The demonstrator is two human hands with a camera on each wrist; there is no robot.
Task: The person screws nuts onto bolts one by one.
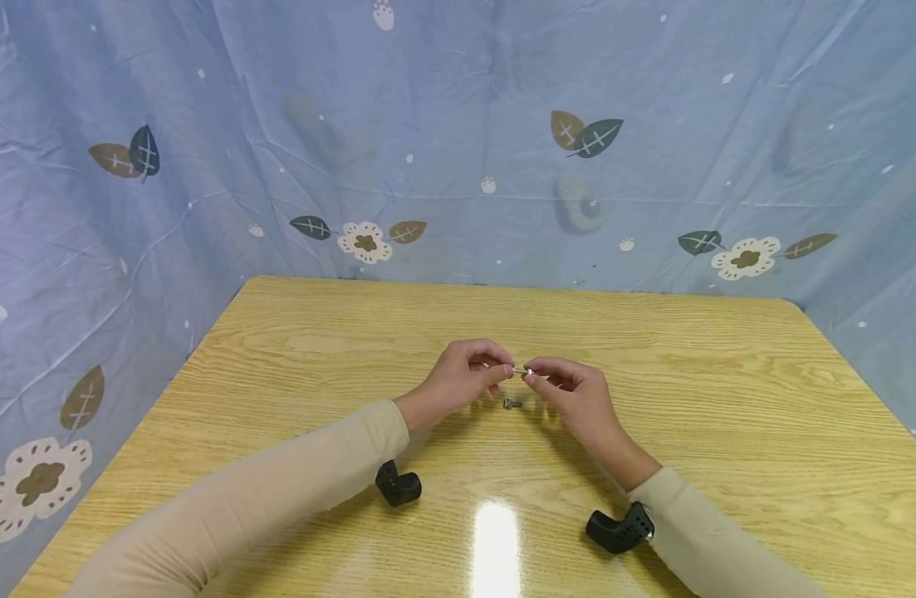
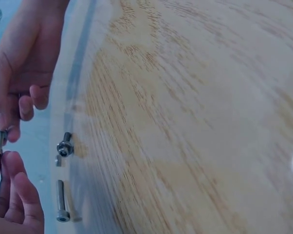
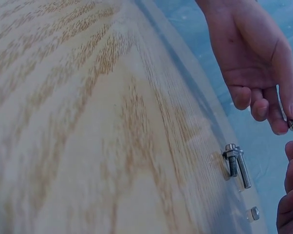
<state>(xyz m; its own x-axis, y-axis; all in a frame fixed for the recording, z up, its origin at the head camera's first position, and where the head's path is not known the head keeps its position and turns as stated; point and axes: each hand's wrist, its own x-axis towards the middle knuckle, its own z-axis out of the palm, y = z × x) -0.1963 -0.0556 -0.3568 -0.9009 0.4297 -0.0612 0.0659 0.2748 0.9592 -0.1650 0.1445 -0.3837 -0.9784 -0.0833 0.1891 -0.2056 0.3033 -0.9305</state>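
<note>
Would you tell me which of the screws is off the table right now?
The screw pinched between left hand and right hand; the others lie on the table.

- Worktop: pale wood with marked grain, smooth varnished finish, glossy enough to throw a bright glare patch.
- Bolt between the fingers: bright, shiny metal.
- Loose bolts on the worktop: polished silver metal, threaded shanks.
- Backdrop: thin blue cloth, creased, faint sheen, printed leaves and flowers.
- Sleeves: matt beige knit cloth.
- Wrist mounts: black matt plastic.
</note>
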